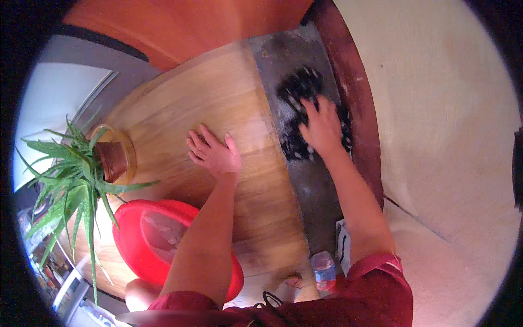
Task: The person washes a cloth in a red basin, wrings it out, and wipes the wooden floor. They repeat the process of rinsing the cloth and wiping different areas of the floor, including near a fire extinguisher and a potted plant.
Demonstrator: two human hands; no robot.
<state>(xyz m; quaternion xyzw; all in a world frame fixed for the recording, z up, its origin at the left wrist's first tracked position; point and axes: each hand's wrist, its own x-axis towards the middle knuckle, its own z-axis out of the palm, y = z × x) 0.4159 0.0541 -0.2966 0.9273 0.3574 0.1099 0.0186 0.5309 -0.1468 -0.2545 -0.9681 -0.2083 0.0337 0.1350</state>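
On the light wood-grain floor, my left hand (215,155) lies flat with its fingers spread, holding nothing. My right hand (322,125) presses down on a bunched black cloth (297,143) flecked with white, its fingers sunk into the folds. The cloth is somewhat smeared by motion. It rests on a dark grey stone strip (313,191) that looks wet in places. Below my left forearm stands a red plastic basin (129,240) with cloudy water in it; the forearm hides its right part.
A potted aloe plant (76,163) spreads its long leaves at the left, beside the basin. A dark red border (359,98) and a pale wall (441,125) bound the strip on the right. An orange-red panel (190,27) stands at the far side. A small container (323,270) sits near my right elbow.
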